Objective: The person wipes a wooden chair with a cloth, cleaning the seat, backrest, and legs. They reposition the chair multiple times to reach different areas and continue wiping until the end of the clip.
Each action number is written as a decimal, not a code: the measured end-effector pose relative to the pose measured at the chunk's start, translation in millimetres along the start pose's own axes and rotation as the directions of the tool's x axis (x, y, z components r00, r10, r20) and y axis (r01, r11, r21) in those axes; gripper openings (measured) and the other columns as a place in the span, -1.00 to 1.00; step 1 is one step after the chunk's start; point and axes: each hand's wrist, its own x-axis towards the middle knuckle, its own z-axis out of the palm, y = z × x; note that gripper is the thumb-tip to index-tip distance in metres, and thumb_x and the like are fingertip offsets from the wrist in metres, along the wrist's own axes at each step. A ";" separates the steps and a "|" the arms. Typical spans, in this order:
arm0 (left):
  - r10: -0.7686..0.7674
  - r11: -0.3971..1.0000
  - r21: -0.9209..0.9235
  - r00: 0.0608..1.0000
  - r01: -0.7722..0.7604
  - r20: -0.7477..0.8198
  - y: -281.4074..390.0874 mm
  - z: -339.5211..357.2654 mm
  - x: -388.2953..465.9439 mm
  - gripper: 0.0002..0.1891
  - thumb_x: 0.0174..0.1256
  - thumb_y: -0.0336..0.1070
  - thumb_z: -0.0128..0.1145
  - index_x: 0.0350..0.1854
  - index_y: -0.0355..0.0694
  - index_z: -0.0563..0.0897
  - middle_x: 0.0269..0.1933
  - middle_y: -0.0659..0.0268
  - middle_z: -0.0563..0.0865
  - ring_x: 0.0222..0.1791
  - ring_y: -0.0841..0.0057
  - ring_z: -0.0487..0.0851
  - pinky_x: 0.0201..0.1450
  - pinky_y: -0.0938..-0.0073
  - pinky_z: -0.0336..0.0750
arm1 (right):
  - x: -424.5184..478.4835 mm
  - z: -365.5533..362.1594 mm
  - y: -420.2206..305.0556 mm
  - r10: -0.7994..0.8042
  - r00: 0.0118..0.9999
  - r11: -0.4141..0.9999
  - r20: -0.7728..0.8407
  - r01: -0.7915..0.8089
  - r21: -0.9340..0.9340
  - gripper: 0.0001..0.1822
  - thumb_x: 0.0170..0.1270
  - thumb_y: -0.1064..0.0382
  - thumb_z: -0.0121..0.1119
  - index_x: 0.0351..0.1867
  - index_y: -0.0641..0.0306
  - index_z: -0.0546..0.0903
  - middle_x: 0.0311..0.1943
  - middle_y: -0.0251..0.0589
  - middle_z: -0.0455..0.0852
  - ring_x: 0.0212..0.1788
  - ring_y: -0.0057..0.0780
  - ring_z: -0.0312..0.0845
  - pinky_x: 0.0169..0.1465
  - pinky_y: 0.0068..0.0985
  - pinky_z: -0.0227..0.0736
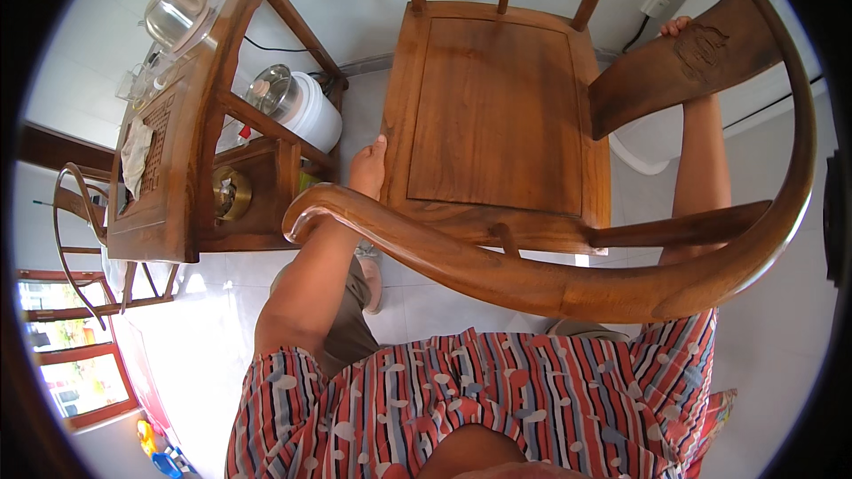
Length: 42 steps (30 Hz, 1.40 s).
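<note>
A dark-stained wooden armchair (499, 113) with a curved rail and a carved back splat (699, 53) fills the view before me. My left hand (368, 166) grips the front edge of its seat, the thumb lying on top and the fingers hidden beneath; the forearm passes under the end of the armrest. My right hand (675, 26) holds the far edge of the back splat, with only the fingertips showing over it. That forearm runs behind the splat and the curved rail.
At left stands a carved wooden tea table (180, 213) bearing a kettle (176, 16), glassware (136, 83) and a cloth (136, 153). A white pot (316, 113) and a brass-coloured bowl (233, 193) sit below. Another chair (80, 203) is beyond; a wall socket (654, 5) is behind.
</note>
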 end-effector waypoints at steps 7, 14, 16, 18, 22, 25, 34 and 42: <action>-0.038 0.999 -0.026 0.998 0.040 0.049 8.6 -9.2 -2.7 -0.30 0.60 0.20 0.00 -0.08 -0.57 0.68 -0.19 0.02 0.73 -0.15 0.37 0.61 0.04 0.31 0.49 | -13.0 27.5 -2.7 -0.011 1.000 0.997 0.016 0.012 -0.072 -0.60 0.46 -0.02 0.04 -0.14 0.35 0.62 -0.20 -0.19 0.61 -0.10 -0.31 0.47 0.20 -0.32 0.43; -0.138 0.990 -0.004 0.977 0.141 0.165 20.5 -27.7 17.1 -0.37 0.52 0.18 0.18 0.02 -0.49 0.69 -0.09 0.14 0.78 -0.13 0.47 0.70 -0.03 0.40 0.58 | -34.2 33.5 -5.5 -0.049 0.997 0.988 -0.064 0.039 -0.151 -0.72 0.44 0.09 0.03 -0.17 0.29 0.53 -0.29 -0.26 0.49 -0.14 -0.39 0.38 0.18 -0.38 0.30; -0.110 0.994 0.025 0.971 0.107 0.212 29.2 -22.5 27.6 -0.37 0.48 0.19 0.22 0.01 -0.48 0.69 -0.10 0.14 0.79 -0.17 0.49 0.71 -0.06 0.40 0.60 | -49.7 25.9 -15.3 -0.097 0.993 0.983 -0.059 0.087 -0.159 -0.70 0.46 0.07 0.01 -0.15 0.30 0.56 -0.24 -0.25 0.52 -0.13 -0.37 0.41 0.16 -0.36 0.33; -0.123 0.987 -0.063 0.955 0.145 0.269 29.2 -26.4 36.9 -0.36 0.46 0.20 0.25 0.01 -0.47 0.70 -0.13 0.15 0.79 -0.20 0.50 0.72 -0.08 0.41 0.61 | -59.6 15.1 -15.3 -0.115 0.991 0.985 -0.063 0.106 -0.136 -0.70 0.46 0.07 0.02 -0.16 0.29 0.58 -0.24 -0.24 0.53 -0.14 -0.37 0.42 0.14 -0.36 0.34; -0.162 0.979 -0.063 0.934 0.192 0.319 40.5 -25.3 39.4 -0.35 0.42 0.23 0.28 -0.02 -0.45 0.70 -0.14 0.15 0.79 -0.22 0.51 0.73 -0.14 0.41 0.63 | -88.1 14.1 -15.5 -0.159 0.978 0.966 -0.137 0.125 -0.226 -0.73 0.43 0.08 0.05 -0.22 0.27 0.57 -0.28 -0.25 0.52 -0.18 -0.38 0.42 0.11 -0.37 0.36; -0.158 0.977 -0.075 0.918 0.198 0.363 50.0 -18.1 44.7 -0.34 0.40 0.25 0.28 -0.06 -0.45 0.70 -0.14 0.17 0.78 -0.22 0.50 0.73 -0.16 0.40 0.64 | -110.1 23.1 -26.3 -0.196 0.963 0.948 -0.184 0.138 -0.286 -0.73 0.42 0.08 0.05 -0.24 0.27 0.56 -0.30 -0.26 0.52 -0.19 -0.38 0.43 0.09 -0.37 0.37; -0.123 0.984 0.168 0.881 0.051 0.457 69.0 -27.9 82.5 -0.28 0.37 0.32 0.27 -0.05 -0.45 0.72 -0.18 0.16 0.79 -0.26 0.47 0.73 -0.16 0.41 0.62 | -130.2 173.2 -6.9 -0.338 0.898 0.857 -0.281 0.169 -0.487 -0.71 0.47 0.09 0.03 -0.22 0.29 0.59 -0.30 -0.24 0.56 -0.20 -0.37 0.44 0.06 -0.36 0.38; -0.143 0.974 0.224 0.821 0.020 0.552 74.4 -21.6 117.8 -0.04 0.34 0.55 0.07 0.14 -0.52 0.67 0.08 -0.05 0.74 0.05 0.27 0.72 0.08 0.31 0.61 | -147.2 183.8 -18.3 -0.328 0.912 0.817 -0.247 0.143 -0.559 -0.71 0.51 0.11 0.03 -0.20 0.31 0.60 -0.26 -0.22 0.59 -0.17 -0.36 0.48 0.07 -0.36 0.36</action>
